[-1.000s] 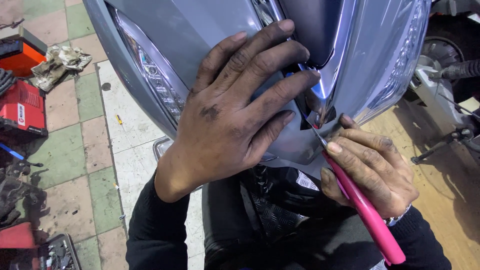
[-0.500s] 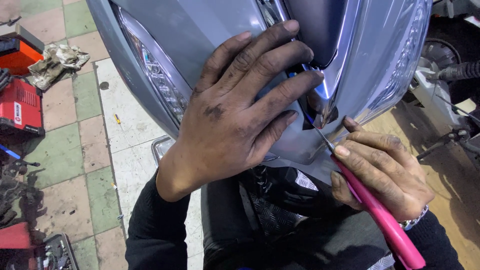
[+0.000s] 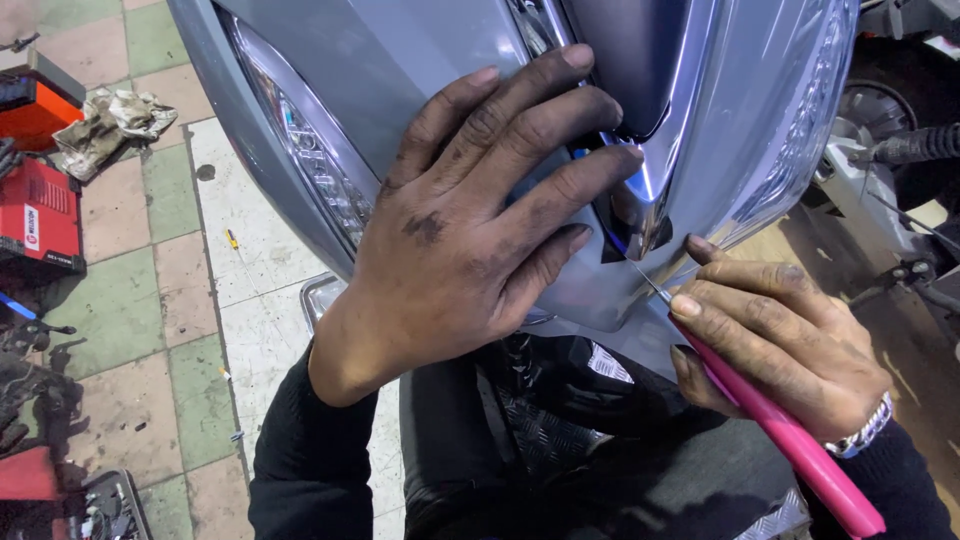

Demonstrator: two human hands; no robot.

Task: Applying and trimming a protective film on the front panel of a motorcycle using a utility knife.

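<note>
My left hand (image 3: 470, 220) lies flat with fingers spread on the grey front panel (image 3: 400, 70) of a scooter, pressing beside its chrome centre trim (image 3: 655, 170). My right hand (image 3: 780, 345) grips a screwdriver with a pink handle (image 3: 790, 440). Its thin metal tip (image 3: 650, 282) points up at the lower end of the chrome trim. A headlight strip (image 3: 310, 165) runs along the panel to the left of my left hand.
A tiled floor (image 3: 200, 300) lies below, with red tool cases (image 3: 40, 210) and a crumpled rag (image 3: 110, 120) at the left. Dark tools lie at the lower left (image 3: 30, 370). Another vehicle's wheel and black parts (image 3: 890, 130) stand at the right.
My right hand with the pink screwdriver has shifted slightly right and down, the tip staying at the trim's lower end. My left hand stays pressed on the panel.
</note>
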